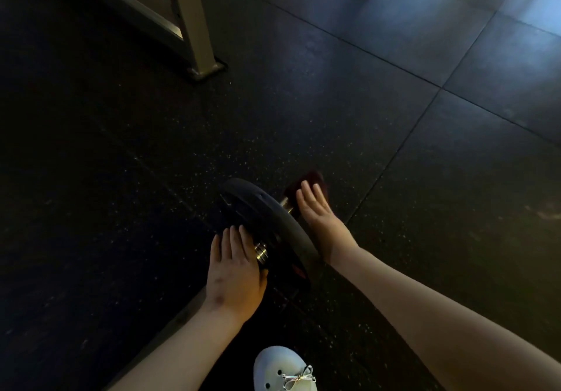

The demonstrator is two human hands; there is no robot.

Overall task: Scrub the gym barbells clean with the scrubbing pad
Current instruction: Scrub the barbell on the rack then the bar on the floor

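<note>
A barbell lies on the dark rubber floor, its black weight plate standing on edge in the lower middle. A metal sleeve pokes out on the plate's far side, and a collar shows on the near side. My left hand rests flat with straight fingers against the plate's near face beside the collar. My right hand reaches past the plate and presses a dark reddish scrubbing pad over the sleeve's end with straight fingers. Most of the bar is hidden.
A grey metal rack frame stands on the floor at the upper left, its foot bolted down. My white shoe shows at the bottom edge. Floor tile seams run diagonally to the right, under light reflections.
</note>
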